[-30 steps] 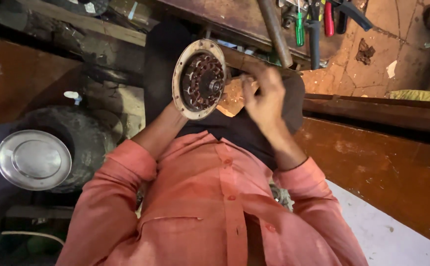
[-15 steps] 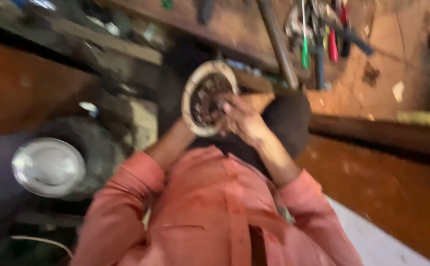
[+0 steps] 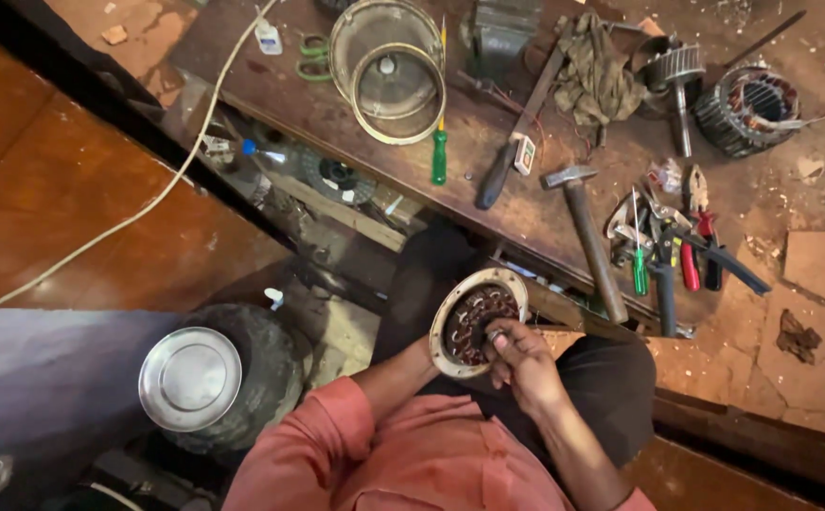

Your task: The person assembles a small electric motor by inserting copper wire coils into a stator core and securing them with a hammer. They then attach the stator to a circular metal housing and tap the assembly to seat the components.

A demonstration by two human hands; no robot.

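Hands meet low in the middle of the frame, over our lap. Our left hand [image 3: 431, 352] is mostly hidden behind the round motor stator [image 3: 477, 320], a pale metal ring with dark copper windings inside; we see only the wrist coming up from the salmon sleeve [image 3: 337, 431], so we cannot tell how its fingers sit, though the disc is propped upright and tilted toward us at that wrist. Our right hand [image 3: 521, 364] lies on the lower right face of the stator, fingers curled together and pressing into the windings, a ring on one finger; it does not wrap the rim.

Above, across the upper half of the frame, runs a worn wooden workbench [image 3: 318, 104]. On it, upper middle, two stacked metal rings [image 3: 389, 71] lie next to a green-handled screwdriver [image 3: 440, 142]. Right of centre a hammer [image 3: 588, 227] points toward us, near a heap of pliers and cutters [image 3: 677, 251] with red and black grips. In the upper right corner sits a second wound stator [image 3: 751, 106], with a rag [image 3: 600, 68] to its left. At lower left a shiny steel lid [image 3: 190, 378] rests on a dark tyre [image 3: 266, 364], and a white cable [image 3: 148, 203] crosses the brown floor.
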